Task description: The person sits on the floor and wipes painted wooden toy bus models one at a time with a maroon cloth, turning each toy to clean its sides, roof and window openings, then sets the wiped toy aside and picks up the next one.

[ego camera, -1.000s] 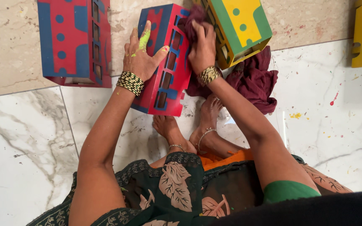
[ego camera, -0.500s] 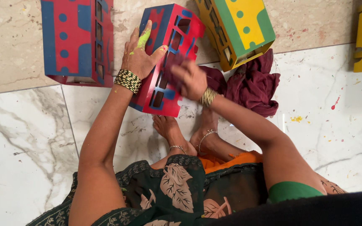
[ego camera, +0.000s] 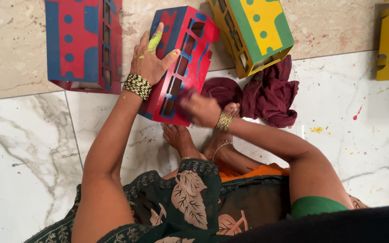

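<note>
Red-and-blue painted box [ego camera: 183, 58] stands tilted on the marble floor [ego camera: 32, 148], steadied by the paint-smeared left hand [ego camera: 151, 58] spread flat on it; the blurred right hand [ego camera: 201, 109] clutches a maroon cloth [ego camera: 266, 92] against its lower side.

Head view. Left hand [ego camera: 151, 58], green paint on a finger, rests flat on a tilted red-and-blue box [ego camera: 183, 63]. Right hand [ego camera: 199, 108], blurred, presses a maroon cloth [ego camera: 257, 92] against the box's lower side. Yellow-green box [ego camera: 253, 31] beside it.
</note>
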Demonstrator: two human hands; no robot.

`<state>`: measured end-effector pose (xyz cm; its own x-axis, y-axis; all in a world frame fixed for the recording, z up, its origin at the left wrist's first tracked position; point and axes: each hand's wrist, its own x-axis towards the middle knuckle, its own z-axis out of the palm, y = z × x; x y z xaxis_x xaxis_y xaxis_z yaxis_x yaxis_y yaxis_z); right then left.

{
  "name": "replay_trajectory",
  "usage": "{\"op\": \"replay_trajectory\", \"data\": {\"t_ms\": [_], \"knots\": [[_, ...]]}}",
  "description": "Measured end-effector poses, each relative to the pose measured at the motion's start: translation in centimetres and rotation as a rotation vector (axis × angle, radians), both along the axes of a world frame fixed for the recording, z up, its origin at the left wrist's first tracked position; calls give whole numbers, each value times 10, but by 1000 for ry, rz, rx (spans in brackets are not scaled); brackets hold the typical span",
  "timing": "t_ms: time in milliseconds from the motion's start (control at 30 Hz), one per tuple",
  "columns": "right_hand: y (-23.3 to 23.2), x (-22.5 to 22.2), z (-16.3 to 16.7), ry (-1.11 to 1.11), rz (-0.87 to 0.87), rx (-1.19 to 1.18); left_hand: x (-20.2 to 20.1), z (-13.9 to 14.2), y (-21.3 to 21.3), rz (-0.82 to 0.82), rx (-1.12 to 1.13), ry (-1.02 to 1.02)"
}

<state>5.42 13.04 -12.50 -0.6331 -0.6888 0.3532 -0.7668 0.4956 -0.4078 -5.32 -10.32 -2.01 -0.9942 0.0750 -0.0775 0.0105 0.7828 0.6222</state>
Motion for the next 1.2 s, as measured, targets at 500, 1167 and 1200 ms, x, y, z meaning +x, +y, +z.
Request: {"op": "replay_trajectory", "data": {"t_ms": [500, 1167, 1200], "knots": [[-7, -87, 65, 5, -389, -303, -4, -4, -5, -13, 10, -7], [-40, -6, 56, 138, 149, -119, -5, -17, 0, -35, -110, 60], [-38, -13, 58, 137, 99, -173, -5, -18, -2, -40, -102, 71]]}}
